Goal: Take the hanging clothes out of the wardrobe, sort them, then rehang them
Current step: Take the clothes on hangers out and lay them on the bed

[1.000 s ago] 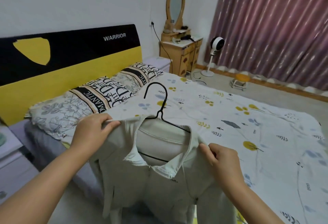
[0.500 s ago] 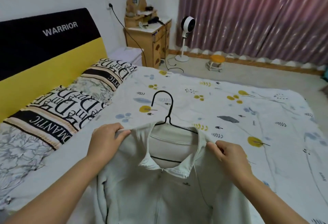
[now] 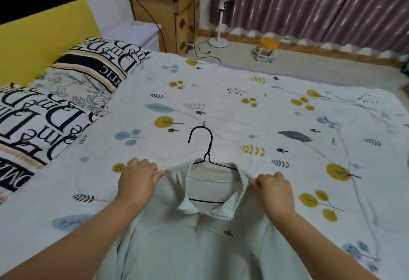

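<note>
Progress: one pale zip-front jacket (image 3: 199, 242) is out of the wardrobe and lies front-up on the bed (image 3: 276, 124), with its black wire hanger (image 3: 204, 160) inside the neck and the hook pointing away from you. Your left hand (image 3: 138, 180) pinches the left shoulder seam; your right hand (image 3: 274, 191) pinches the right shoulder beside the collar. Both are clamped on fabric.

Outstanding: no other garment shows, nor does the wardrobe, so how many remain cannot be told. Sorting and rehanging are, by my judgement, wholly ahead.

Room: the bedspread is open beyond the hook and to your right, enough for further piles. To your left the pillows (image 3: 66, 102) lie near; keep stacks short of them. The far edge drops to the floor, where a fan (image 3: 223, 9), a small stool (image 3: 266, 49) and a trailing cable (image 3: 199, 42) stand by the dresser (image 3: 168, 11). The lower hem runs out of view.
</note>
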Demonstrator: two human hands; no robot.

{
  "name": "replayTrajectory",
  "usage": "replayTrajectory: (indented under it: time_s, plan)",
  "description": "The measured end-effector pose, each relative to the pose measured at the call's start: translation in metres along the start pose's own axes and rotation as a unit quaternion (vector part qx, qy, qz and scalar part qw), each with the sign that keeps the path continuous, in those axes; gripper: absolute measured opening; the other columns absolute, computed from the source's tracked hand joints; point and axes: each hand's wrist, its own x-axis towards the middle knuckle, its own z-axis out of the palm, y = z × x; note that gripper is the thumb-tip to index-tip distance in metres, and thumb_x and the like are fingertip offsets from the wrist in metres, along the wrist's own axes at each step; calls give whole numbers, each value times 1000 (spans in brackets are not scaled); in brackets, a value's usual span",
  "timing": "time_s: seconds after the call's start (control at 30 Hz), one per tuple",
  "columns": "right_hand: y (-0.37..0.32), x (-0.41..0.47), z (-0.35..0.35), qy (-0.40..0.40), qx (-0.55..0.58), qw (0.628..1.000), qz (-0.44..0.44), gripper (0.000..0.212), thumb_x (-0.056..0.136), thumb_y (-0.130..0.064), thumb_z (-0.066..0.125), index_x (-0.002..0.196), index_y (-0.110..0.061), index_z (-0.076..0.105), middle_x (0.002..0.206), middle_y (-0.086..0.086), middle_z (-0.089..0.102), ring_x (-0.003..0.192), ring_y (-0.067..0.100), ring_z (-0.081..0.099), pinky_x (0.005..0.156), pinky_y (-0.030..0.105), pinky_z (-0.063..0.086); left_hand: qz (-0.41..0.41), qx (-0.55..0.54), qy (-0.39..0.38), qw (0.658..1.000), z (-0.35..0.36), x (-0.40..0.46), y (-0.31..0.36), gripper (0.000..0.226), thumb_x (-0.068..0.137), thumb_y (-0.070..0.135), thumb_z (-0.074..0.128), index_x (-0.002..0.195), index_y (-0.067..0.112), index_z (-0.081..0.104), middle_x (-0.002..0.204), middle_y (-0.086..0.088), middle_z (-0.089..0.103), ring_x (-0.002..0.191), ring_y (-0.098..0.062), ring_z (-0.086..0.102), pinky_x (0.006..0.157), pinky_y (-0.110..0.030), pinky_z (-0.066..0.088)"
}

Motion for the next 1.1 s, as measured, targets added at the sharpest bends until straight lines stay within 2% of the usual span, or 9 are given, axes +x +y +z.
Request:
replayTrajectory:
  time_s: [0.13, 0.4, 0.53, 0.6, 0.67, 0.77, 0.83, 1.0, 1.1]
  plan:
    - [2, 36, 52, -43, 44, 997, 52, 42, 99, -35, 37, 62, -18, 29, 89, 5, 54, 84, 23, 50, 65, 28, 31, -59, -10, -36, 998, 55, 27, 1, 29, 95, 37, 45, 82, 13, 54, 94, -11, 64, 91, -32, 61, 68, -36, 41]
    - [4, 81, 143, -94, 119, 984, 90, 21, 99, -19, 33, 94, -8, 50, 103, 12, 52, 89, 30, 53, 74, 34, 38, -113, -88, -110, 984, 145, 58, -3, 27, 97, 21, 43, 110, 1, 57, 111, -20, 62, 104, -33, 56, 81, -35, 39]
    - [4, 73, 179, -129, 122, 983, 45, 26, 92, -10, 41, 117, -9, 44, 120, 10, 41, 105, 34, 51, 71, 30, 33, -58, -60, -225, 971, 181, 44, -2, 50, 99, 26, 37, 145, 10, 26, 155, -12, 20, 135, -24, 36, 105, -29, 30]
    - [0, 67, 188, -150, 119, 981, 35, 22, 94, -15, 39, 115, -9, 44, 124, 11, 38, 117, 31, 43, 79, 31, 35, -16, -26, -220, 975, 193, 33, -2, 55, 98, 30, 41, 147, 10, 24, 156, -15, 6, 135, -31, 35, 106, -37, 33]
    - [-2, 60, 192, -210, 72, 975, 12, 41, 99, -19, 30, 139, -10, 31, 150, 12, 18, 139, 28, 20, 104, 34, 30, 6, 1, -220, 975, 199, 28, 0, 60, 96, 34, 43, 146, 6, 24, 154, -23, 3, 136, -38, 30, 108, -48, 31]
    - [-5, 58, 183, -270, 31, 962, 1, 52, 102, -22, 22, 151, -15, 5, 158, 11, -10, 146, 27, -4, 116, 34, 11, -20, 42, -320, 946, 189, 30, 1, 65, 99, 42, 30, 150, 16, -2, 155, -13, -21, 145, -27, 3, 116, -40, 10]
    - [-8, 58, 172, -292, 19, 956, 6, 45, 101, -21, 27, 144, -12, 22, 155, 14, 8, 142, 30, 13, 112, 39, 26, -40, 25, -354, 934, 176, 37, 5, 60, 99, 39, 31, 150, 16, 8, 156, -10, -15, 145, -26, 8, 115, -38, 16]
    - [-22, 56, 124, -340, -19, 940, -29, 17, 91, -7, 39, 97, -16, 53, 119, 10, 54, 99, 24, 52, 77, 28, 44, -64, -25, -330, 941, 128, 43, 17, 35, 99, 29, 36, 123, 9, 51, 131, -11, 51, 118, -26, 49, 94, -31, 39]
    - [-34, 47, 82, -288, -12, 956, -62, 29, 95, -12, 37, 118, -13, 54, 126, 10, 53, 113, 26, 53, 86, 28, 44, -61, -45, -304, 950, 84, 36, 26, 33, 98, 29, 38, 121, 13, 55, 126, -7, 56, 115, -23, 51, 93, -29, 40]
